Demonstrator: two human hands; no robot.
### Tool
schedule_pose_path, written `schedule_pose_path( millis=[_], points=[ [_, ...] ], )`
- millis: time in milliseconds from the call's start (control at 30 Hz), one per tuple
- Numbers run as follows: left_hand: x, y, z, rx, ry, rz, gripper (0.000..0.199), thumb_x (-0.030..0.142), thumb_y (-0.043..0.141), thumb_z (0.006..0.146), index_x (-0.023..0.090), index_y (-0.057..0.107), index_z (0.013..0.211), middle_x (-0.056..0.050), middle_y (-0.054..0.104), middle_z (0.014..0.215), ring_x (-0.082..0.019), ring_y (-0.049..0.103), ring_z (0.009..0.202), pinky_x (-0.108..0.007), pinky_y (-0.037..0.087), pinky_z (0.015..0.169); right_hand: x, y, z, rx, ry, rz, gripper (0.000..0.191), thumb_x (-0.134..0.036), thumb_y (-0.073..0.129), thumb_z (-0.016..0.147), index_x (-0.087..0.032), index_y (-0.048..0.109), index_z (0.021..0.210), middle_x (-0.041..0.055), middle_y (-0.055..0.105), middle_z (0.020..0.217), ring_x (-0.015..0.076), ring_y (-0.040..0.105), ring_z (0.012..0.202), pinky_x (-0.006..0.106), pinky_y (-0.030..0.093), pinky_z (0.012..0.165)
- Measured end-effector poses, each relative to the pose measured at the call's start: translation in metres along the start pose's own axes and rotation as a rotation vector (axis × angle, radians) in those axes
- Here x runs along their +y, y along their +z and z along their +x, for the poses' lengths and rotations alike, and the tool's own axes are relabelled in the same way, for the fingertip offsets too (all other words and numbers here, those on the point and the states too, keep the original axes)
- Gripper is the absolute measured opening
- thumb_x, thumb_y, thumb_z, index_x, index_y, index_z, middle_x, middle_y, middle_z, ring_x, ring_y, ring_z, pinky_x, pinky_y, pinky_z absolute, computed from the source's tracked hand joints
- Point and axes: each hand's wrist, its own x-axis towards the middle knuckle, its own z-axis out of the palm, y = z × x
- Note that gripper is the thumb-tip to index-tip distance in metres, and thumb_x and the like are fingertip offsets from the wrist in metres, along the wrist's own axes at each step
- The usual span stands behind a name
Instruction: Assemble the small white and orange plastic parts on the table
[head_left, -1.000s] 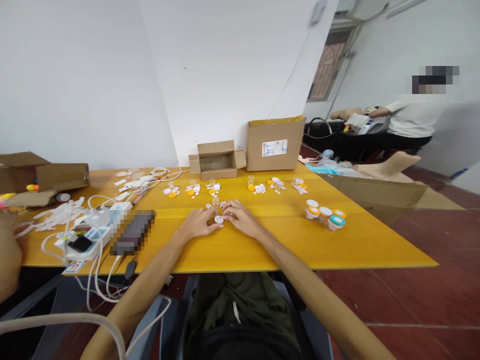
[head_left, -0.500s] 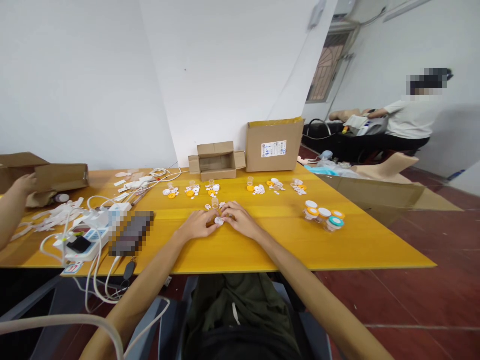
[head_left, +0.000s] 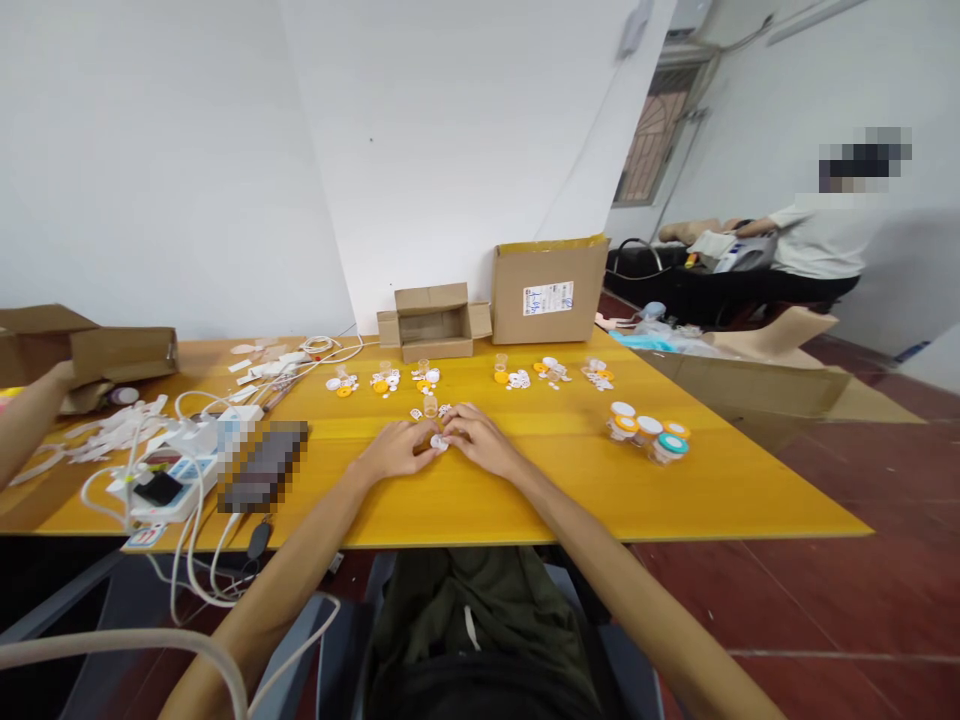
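Both my hands meet over the yellow table around a small white disc [head_left: 439, 442]. My left hand [head_left: 396, 449] pinches the disc's left side between thumb and fingers. From the right, the fingertips of my right hand [head_left: 481, 440] are closed on the same disc. Just beyond them stands a small clear jar [head_left: 430, 405], with small printed white pieces [head_left: 416, 414] beside it. Farther back lie several groups of clear jars, small white pieces and orange lids [head_left: 380, 387].
Several lidded jars [head_left: 649, 428] stand at the right. Behind are an open small carton [head_left: 436, 328] and a large cardboard box [head_left: 550, 292]. A power strip [head_left: 187, 475], cables and a dark pixelated object [head_left: 266, 467] lie left. Another person's arm [head_left: 34, 415] reaches into a left box.
The other person's arm at the far left has moved farther into the box. My hands and the white disc have hardly moved.
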Motion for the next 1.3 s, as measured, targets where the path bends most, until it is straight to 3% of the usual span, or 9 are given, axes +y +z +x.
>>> schedule_pose_path(
  millis=[1300],
  points=[
    [0.0009,-0.0008,0.0005,0.0,0.015,0.003,0.027,0.041,0.047,0.096,0.022,0.064,0.104,0.001,0.06,0.065,-0.017,0.058,0.062,-0.026,0.039,0.063,-0.0043,-0.0018,0.0004,-0.035,0.016,-0.069,0.017,-0.007,0.066,0.086,-0.023,0.069,0.082,0.0042,0.066,0.098,0.0214,0.061,0.101,0.038,0.05,0.091]
  ],
)
